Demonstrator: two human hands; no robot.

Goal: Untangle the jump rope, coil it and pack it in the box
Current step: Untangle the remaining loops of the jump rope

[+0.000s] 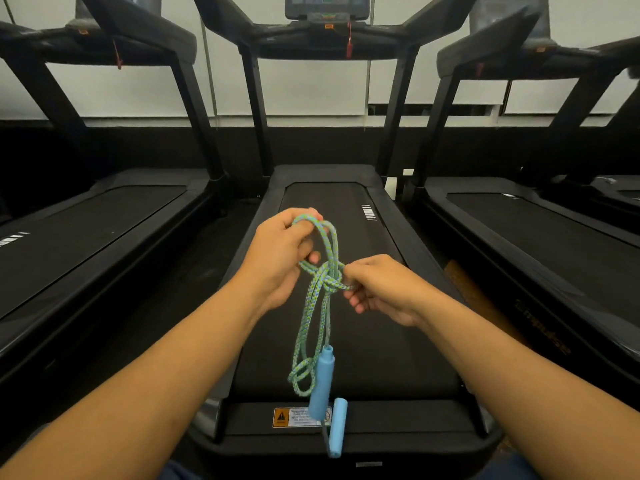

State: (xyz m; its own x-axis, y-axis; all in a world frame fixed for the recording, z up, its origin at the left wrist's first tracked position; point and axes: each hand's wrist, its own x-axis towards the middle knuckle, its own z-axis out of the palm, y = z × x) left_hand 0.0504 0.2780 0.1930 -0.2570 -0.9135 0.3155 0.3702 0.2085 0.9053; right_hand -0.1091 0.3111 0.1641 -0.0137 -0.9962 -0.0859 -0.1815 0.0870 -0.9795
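A green-and-blue braided jump rope (313,306) hangs in the air between my hands, above the belt of the middle treadmill. My left hand (280,261) grips the top loop of the rope with curled fingers. My right hand (375,289) pinches a strand at the knot (329,277) where the strands cross. Below the knot several strands hang down to a small loop. Two light blue handles (321,382) dangle at the bottom, one lower and to the right (337,427). No box is in view.
The middle treadmill (388,237) lies straight ahead, its console at the top. A treadmill stands on each side, left (86,230) and right (540,237). A warning label (294,417) sits on the near end cover. My knees show at the bottom edge.
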